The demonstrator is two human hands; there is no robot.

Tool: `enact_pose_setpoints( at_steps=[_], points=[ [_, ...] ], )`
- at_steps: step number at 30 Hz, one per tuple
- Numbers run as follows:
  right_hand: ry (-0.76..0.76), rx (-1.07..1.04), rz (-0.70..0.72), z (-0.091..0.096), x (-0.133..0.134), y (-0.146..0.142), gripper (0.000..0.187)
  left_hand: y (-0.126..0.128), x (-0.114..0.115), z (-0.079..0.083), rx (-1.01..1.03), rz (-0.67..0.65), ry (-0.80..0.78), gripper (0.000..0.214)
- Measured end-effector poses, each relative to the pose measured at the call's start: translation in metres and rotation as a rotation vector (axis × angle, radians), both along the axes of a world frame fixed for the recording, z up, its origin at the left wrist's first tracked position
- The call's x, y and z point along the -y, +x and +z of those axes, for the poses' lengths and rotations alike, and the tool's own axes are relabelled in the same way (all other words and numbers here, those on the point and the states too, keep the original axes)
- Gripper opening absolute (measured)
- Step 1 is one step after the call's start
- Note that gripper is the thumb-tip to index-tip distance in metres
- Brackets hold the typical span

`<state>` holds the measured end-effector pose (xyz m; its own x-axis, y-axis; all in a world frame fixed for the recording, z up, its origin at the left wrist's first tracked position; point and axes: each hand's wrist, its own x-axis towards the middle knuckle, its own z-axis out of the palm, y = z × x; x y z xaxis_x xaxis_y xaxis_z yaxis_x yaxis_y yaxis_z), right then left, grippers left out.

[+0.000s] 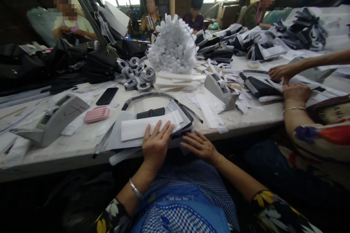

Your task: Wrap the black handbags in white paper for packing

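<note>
In front of me a black handbag (187,118) lies flat at the table's edge, its wrapped handle (147,96) arching away from me. A white foam sheet (133,129) rests on top of the bag, with thin translucent sheeting (115,134) under and beside it. My left hand (157,143) is laid on the foam sheet with its fingers stretched out flat. Close to the bag's near right edge, my right hand (202,147) has its fingers extended and apart, grasping nothing; whether its fingertips touch the bag I cannot tell.
Tape dispensers (57,118) (221,91) stand on both sides. A phone (107,96) and a pink case (97,114) lie left. Behind are wrapped strap rolls (147,75) and a heap of white foam rolls (172,47). A co-worker's hands (294,87) handle another bag at right.
</note>
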<state>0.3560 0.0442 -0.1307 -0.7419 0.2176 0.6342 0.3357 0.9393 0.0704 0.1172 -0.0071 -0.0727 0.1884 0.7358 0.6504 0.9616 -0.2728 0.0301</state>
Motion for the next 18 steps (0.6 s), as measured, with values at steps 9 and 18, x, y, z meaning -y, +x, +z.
enact_pose_setpoints(
  at_steps=[9, 18],
  points=[
    [-0.173, -0.193, 0.108, 0.034, 0.038, -0.029, 0.030, 0.000, -0.003, -0.003, -0.021, 0.014, 0.049, 0.040],
    [-0.185, -0.161, 0.077, 0.090, 0.043, -0.042, 0.025, -0.003, -0.007, -0.009, -0.016, -0.020, 0.078, 0.043]
  ],
)
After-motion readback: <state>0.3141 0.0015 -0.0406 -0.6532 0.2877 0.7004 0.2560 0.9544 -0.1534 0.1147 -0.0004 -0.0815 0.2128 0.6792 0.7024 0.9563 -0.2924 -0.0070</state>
